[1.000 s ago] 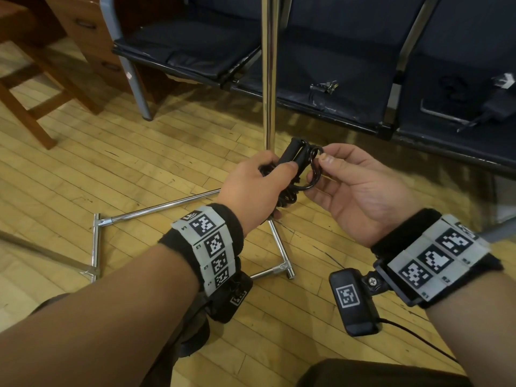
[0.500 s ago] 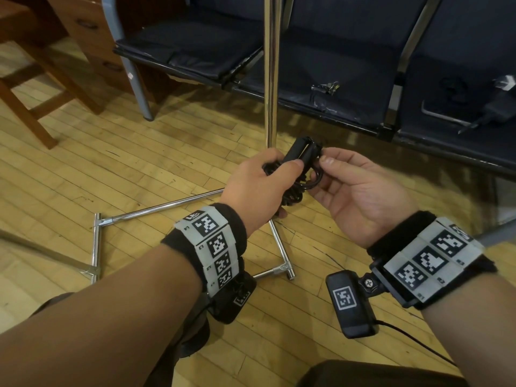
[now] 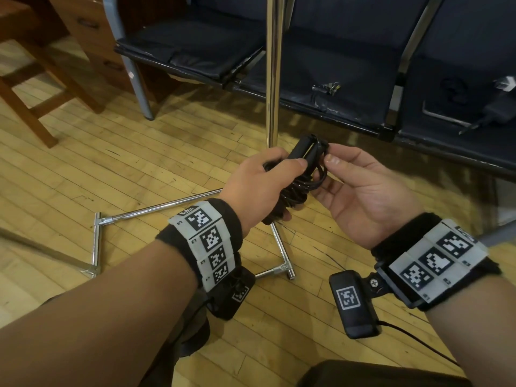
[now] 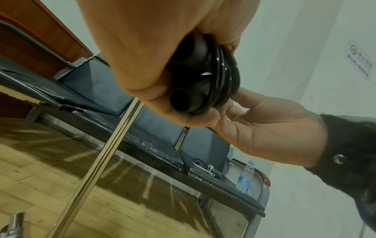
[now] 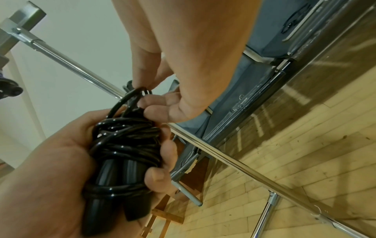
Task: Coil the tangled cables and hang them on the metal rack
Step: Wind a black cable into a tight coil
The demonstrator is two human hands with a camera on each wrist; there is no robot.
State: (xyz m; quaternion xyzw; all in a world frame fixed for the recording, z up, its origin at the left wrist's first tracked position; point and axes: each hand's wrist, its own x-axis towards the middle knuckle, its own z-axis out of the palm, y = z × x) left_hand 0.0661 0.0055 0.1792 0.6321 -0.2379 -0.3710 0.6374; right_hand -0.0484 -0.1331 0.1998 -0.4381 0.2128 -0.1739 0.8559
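A black cable [image 3: 304,174] is wound into a tight bundle around two black cylindrical ends. My left hand [image 3: 265,182] grips the bundle [image 5: 124,145] in its fist, thumb on top. My right hand [image 3: 331,163] pinches a loop of the cable [image 5: 140,91] at the bundle's upper end between thumb and fingers. In the left wrist view the bundle's round ends [image 4: 203,77] stick out of the fist, with the right hand [image 4: 264,125] just beyond. The metal rack's chrome upright pole [image 3: 272,79] rises right behind the hands, and its base bars [image 3: 96,247] lie on the wooden floor.
A row of dark padded bench seats [image 3: 212,48] stands behind the pole, with a small cable [image 3: 325,89] and a charger [image 3: 499,110] on them. A wooden chair [image 3: 33,88] and cabinet [image 3: 92,32] are at the left. A water bottle [image 4: 245,178] stands on the bench end.
The loose loop at the right of the bundle has shrunk and lies tighter against it. My right fingers have moved up to the bundle's top end. The left hand's grip is unchanged.
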